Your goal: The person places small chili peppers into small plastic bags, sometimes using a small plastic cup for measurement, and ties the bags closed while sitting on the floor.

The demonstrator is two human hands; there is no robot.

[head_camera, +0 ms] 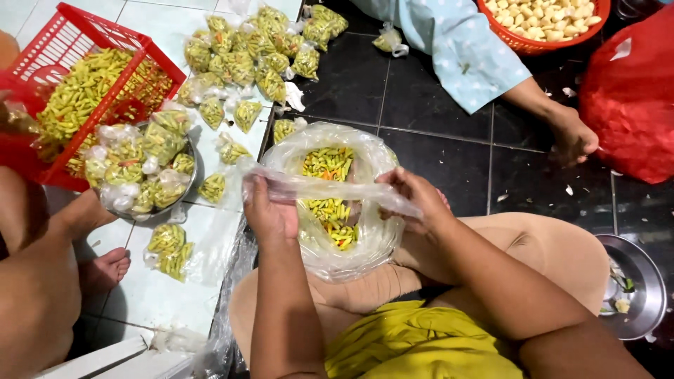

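A small clear plastic bag is stretched flat between both hands, just above a large open bag of green and yellow chillies resting on the person's lap. The left hand pinches its left end with fingers closed on the film; the right hand grips the right end likewise. Filled chilli packets lie on the floor beyond, beside a red basket.

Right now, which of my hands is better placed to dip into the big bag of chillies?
Probably the right hand. It sits at the rim of the big bag, directly beside the chillies. The left hand grips the small empty plastic bag at the opposite rim, so it looks better suited to holding that.
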